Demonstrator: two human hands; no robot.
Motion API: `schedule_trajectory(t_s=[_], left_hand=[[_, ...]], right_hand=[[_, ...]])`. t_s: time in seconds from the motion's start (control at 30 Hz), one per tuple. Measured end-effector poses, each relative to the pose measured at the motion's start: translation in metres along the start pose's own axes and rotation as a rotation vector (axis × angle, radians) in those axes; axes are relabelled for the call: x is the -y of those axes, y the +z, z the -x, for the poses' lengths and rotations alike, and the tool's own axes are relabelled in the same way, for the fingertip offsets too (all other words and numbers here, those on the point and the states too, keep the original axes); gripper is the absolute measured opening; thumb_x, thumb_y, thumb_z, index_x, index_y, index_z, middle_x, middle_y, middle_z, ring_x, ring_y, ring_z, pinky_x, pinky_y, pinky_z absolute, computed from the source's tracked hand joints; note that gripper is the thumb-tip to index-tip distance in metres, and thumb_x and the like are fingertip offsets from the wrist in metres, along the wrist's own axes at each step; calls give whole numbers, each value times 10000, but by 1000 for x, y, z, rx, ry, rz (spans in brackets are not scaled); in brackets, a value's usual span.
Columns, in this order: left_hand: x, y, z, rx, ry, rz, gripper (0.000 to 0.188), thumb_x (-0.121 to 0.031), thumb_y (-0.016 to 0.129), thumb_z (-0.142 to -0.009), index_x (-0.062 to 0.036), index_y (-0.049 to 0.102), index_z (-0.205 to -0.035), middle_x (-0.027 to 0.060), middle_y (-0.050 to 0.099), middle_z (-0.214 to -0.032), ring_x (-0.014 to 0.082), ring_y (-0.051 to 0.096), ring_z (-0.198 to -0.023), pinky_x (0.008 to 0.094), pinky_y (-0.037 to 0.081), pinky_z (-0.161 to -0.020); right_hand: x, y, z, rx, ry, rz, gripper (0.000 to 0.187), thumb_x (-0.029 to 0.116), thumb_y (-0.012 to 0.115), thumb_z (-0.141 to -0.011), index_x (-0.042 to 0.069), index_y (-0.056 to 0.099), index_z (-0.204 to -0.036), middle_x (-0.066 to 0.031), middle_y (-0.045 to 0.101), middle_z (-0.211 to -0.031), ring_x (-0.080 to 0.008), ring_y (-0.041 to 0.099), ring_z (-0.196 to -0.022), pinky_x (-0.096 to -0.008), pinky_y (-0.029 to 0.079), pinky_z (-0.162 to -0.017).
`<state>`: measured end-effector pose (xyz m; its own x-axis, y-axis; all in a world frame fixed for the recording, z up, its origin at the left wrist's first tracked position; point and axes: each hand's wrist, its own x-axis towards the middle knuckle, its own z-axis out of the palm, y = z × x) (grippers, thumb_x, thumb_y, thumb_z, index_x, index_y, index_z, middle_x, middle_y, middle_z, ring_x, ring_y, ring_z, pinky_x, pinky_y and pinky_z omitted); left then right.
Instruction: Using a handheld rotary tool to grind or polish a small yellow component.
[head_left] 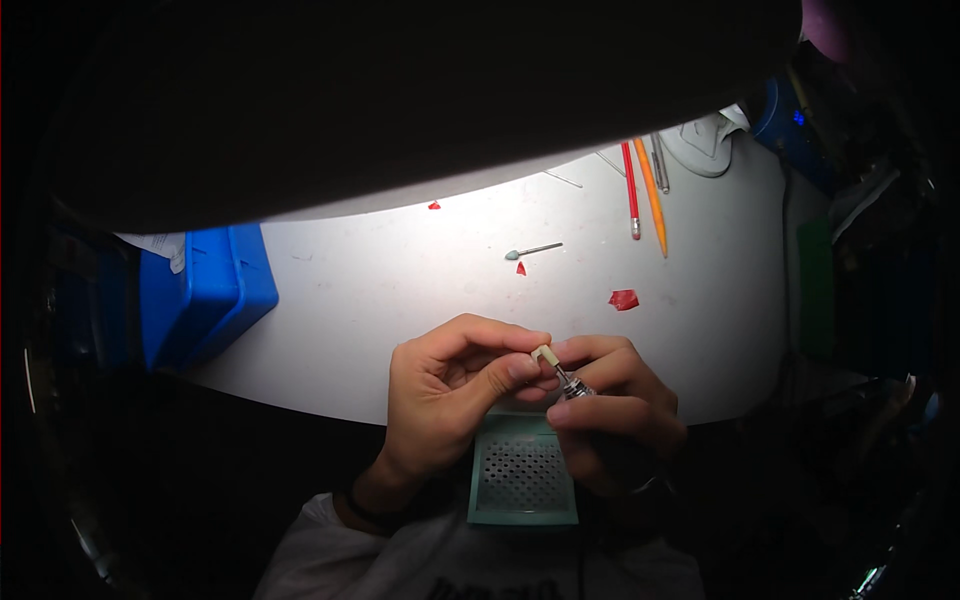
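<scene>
My left hand (440,385) pinches a small cream-coloured bent piece (546,354) between thumb and fingertips. Opposite it, my right hand (625,395) grips a rotary handpiece (577,388) whose ringed metal nose points up and left. The handpiece's thin shaft meets the cream piece; whether a bit is turning cannot be seen. Most of the handpiece's body is hidden in my right hand. Below both hands, at the table's near edge, is a teal-framed tray with a perforated metal grate (520,478).
A dark lamp hood (400,110) overhangs the white table (380,300). Blue bins (215,290) stand at left. Beyond my hands lie a green-tipped grinding bit (535,250), a red scrap (624,300), a red pencil (631,190), an orange pencil (652,200) and a grey pen (660,165).
</scene>
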<state>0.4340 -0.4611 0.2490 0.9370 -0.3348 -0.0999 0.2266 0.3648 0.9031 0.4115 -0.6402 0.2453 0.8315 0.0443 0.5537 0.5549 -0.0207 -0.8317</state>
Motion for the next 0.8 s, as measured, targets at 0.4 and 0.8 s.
schedule_trajectory(t_s=[0.4, 0.8], left_hand=[[0, 0, 1, 0, 18, -33, 173, 48, 627, -980, 104, 646, -1142, 194, 718, -1036, 216, 728, -975, 316, 609, -905], [1, 1, 1, -15, 33, -53, 168, 39, 638, -979, 96, 663, -1134, 178, 725, -1018, 196, 726, -945, 305, 600, -881]], right_hand=[[1, 3, 0, -7, -39, 35, 335, -107, 656, -613, 7, 741, -916, -138, 679, -836, -331, 705, -913, -380, 601, -779], [-2, 1, 1, 17, -29, 31, 345, -105, 660, -615, 14, 745, -928, -129, 666, -867, -333, 698, -953, -394, 598, -803]])
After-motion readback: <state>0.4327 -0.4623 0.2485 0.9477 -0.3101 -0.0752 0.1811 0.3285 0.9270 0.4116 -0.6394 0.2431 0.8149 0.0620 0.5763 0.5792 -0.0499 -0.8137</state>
